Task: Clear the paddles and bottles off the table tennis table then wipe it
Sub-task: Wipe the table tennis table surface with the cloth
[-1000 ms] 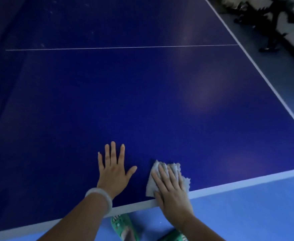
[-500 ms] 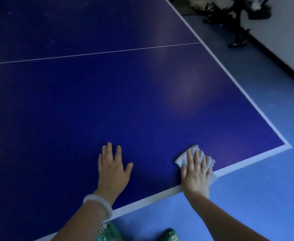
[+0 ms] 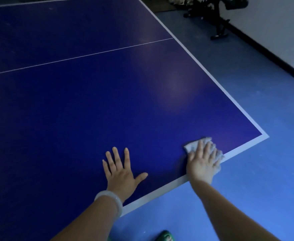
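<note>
Cloth (image 3: pixel 193 146), pale and crumpled, lies under the flat right hand (image 3: pixel 202 165) at the lower right of the frame, just inside the white border near the table (image 3: pixel 94 105) corner. Left hand (image 3: pixel 121 173) rests palm-down with fingers spread, empty, near the same bottom edge, a bangle (image 3: pixel 110 200) on its wrist. Bare blue surface fills the frame's left and centre up to a thin white line (image 3: pixel 80 57), with blue floor (image 3: pixel 264 171) beyond both edges.

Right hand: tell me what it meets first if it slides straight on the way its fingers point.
The right hand, flat on the cloth, points up-right. Probably only bare table, then its white side edge line.
</note>
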Demonstrator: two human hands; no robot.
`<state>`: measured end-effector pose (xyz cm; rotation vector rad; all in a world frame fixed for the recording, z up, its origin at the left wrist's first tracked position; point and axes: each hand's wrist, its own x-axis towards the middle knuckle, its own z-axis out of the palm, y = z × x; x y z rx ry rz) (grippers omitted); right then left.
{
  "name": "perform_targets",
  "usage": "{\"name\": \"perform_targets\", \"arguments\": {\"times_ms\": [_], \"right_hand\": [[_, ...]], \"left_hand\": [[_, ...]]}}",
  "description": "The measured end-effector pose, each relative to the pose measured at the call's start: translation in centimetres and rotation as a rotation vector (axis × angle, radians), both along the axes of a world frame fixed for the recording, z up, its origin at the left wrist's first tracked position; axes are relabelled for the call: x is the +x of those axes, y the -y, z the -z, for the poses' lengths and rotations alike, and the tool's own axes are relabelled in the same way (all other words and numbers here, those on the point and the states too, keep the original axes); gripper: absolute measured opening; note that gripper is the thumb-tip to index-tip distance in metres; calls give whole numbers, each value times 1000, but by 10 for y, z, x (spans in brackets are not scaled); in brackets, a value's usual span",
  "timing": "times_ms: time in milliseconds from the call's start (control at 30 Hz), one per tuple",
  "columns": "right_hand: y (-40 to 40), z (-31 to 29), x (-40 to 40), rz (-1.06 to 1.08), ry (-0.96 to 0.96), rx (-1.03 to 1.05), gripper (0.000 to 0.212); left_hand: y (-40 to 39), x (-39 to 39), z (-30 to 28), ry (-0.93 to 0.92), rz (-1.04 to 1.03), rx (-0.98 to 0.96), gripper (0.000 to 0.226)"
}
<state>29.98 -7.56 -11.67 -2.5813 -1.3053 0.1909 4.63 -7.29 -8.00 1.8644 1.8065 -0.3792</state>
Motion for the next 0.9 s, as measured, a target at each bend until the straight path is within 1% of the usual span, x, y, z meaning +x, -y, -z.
{"name": "perform_targets", "arguments": {"times_ms": [33, 67, 133, 167, 200, 233, 267, 300, 333, 400, 433, 467, 500, 533, 567, 633, 700, 733, 767, 800, 867, 900], "right_hand": [[2, -2, -19, -85, 27, 21, 61], [7, -1, -38, -237, 68, 25, 61], [30, 2, -64, -649, 152, -24, 60], [38, 0, -62, -813, 178, -29, 59], [39, -1, -49, -920, 199, -18, 59], [36, 0, -30, -955, 243, 2, 58], [31, 2, -10, -924, 276, -4, 57], [24, 3, 10, -829, 282, -10, 56], [15, 5, 33, -675, 241, -13, 57], [3, 3, 68, -326, 79, -50, 62], [0, 1, 73, -184, 3, -68, 64], [-3, 0, 70, -93, -41, -58, 66], [-4, -1, 59, -81, -37, -43, 65], [-2, -2, 45, -137, 9, -10, 64], [3, -4, 26, -249, 46, -1, 61], [22, -2, -4, -566, 109, 3, 58], [31, -3, -1, -864, 172, -3, 58], [27, -1, 13, -948, 201, -1, 58], [22, 2, 28, -960, 227, 1, 58], [15, 3, 44, -891, 205, -22, 58], [4, -2, 74, -613, 50, -92, 62], [1, -5, 84, -515, 8, -113, 65]], "left_hand": [[-1, 0, -1, -2, 2, -18, 122], [-1, 0, -1, -8, 4, -30, 122], [-3, 1, -4, -31, 8, -43, 123], [-4, 2, -4, -37, 10, -50, 122], [-4, 3, -5, -37, 12, -59, 120], [-4, 3, -6, -33, 14, -68, 119], [-4, 3, -7, -31, 13, -74, 120], [-4, 3, -7, -29, 11, -78, 121], [-4, 4, -8, -29, 10, -79, 123], [-4, 4, -8, -31, 3, -78, 122], [-3, 4, -9, -34, 0, -79, 120], [-3, 4, -8, -41, -1, -80, 119], [-3, 4, -9, -44, -2, -82, 120], [-4, 4, -9, -45, -4, -81, 122], [-4, 4, -9, -48, -8, -84, 123], [-5, 6, -9, -65, -13, -91, 122], [-6, 9, -12, -75, -20, -92, 120], [-6, 10, -14, -75, -23, -92, 119], [-6, 10, -15, -73, -27, -95, 119], [-6, 9, -14, -74, -32, -95, 118], [-5, 8, -14, -78, -40, -89, 118], [-5, 8, -13, -79, -45, -85, 119]]}}
